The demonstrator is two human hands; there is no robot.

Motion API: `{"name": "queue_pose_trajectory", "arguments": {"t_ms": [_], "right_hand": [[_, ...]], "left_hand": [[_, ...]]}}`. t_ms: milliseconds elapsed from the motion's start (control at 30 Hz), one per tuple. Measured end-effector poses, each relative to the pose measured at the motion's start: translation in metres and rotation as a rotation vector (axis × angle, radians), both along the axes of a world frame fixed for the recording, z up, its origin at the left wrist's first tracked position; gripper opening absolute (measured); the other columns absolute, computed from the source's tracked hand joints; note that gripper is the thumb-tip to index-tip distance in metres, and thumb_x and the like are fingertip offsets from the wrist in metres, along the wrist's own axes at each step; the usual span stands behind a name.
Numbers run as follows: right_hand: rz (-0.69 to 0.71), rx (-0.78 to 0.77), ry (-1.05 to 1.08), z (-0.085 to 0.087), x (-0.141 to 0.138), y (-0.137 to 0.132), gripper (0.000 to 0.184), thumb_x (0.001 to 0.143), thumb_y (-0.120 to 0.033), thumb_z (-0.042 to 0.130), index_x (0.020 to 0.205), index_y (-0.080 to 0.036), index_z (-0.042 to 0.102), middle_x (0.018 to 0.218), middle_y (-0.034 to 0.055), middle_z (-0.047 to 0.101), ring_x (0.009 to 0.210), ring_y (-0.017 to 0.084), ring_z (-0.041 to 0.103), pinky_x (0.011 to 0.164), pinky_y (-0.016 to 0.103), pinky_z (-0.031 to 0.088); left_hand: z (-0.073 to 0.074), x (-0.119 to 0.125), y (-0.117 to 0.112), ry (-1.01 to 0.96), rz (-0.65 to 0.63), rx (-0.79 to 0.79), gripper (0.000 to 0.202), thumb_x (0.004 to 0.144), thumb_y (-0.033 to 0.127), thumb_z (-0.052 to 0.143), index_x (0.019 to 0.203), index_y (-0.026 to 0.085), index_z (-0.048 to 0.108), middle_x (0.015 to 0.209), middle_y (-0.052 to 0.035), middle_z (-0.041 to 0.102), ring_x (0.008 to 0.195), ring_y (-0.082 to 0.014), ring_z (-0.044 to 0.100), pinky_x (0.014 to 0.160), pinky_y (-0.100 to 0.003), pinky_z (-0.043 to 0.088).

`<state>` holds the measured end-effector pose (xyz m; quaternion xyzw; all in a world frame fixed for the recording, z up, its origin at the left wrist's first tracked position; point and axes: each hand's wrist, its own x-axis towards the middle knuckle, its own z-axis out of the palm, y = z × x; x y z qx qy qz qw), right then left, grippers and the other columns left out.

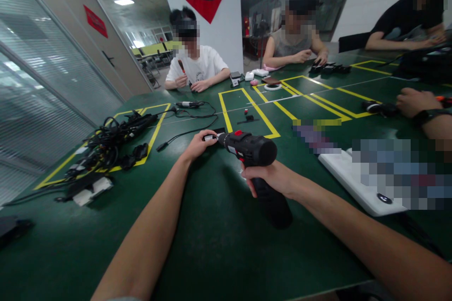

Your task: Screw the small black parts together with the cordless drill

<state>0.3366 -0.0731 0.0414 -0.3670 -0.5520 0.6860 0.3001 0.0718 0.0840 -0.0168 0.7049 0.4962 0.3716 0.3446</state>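
Observation:
My right hand [270, 176] is wrapped round the grip of a black and red cordless drill [249, 146]. The drill lies level, its chuck pointing left towards my other hand. With bent fingers, my left hand [197, 146] holds a small black piece with a pale label [210, 138] against the green tabletop. The drill's tip meets this piece or is very close to it; the exact contact is too small to make out. Just beyond the drill lie a small black part [249, 117] and a tiny red item [246, 111].
Tangled black cables [109, 146] and a white-and-black adapter [92, 191] lie at left. A loose cable [190, 134] curves beyond my left hand. To the right are a white device [348, 181] and a co-worker's hand [409, 103]. Other people sit across the table, marked with yellow tape [226, 112].

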Motion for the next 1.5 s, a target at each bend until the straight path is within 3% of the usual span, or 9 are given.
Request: {"name": "queue_pose_trajectory", "arguments": {"t_ms": [533,1500], "right_hand": [[-0.013,-0.019,-0.019,0.0038,-0.0023,-0.0008,0.008,0.073,-0.023,0.062,0.076,-0.017,0.057,0.053,0.0001,0.060,0.046,0.015,0.057,0.053,0.029,0.043],[-0.019,-0.002,0.006,0.0017,-0.0020,-0.0006,0.006,0.073,-0.022,0.061,0.073,-0.018,0.057,0.053,-0.0008,0.060,0.046,0.015,0.057,0.052,0.028,0.043]], "left_hand": [[-0.0028,-0.0019,0.0026,-0.022,-0.009,-0.020,0.039,0.067,0.038,0.073,0.100,0.018,0.068,0.100,-0.0056,0.067,0.092,-0.0225,0.061,0.088,-0.037,0.048],[0.0010,0.0020,-0.0007,-0.020,0.018,-0.001,0.033,0.066,0.036,0.070,0.094,0.019,0.069,0.098,-0.0050,0.068,0.098,-0.0247,0.061,0.095,-0.039,0.046]]}}
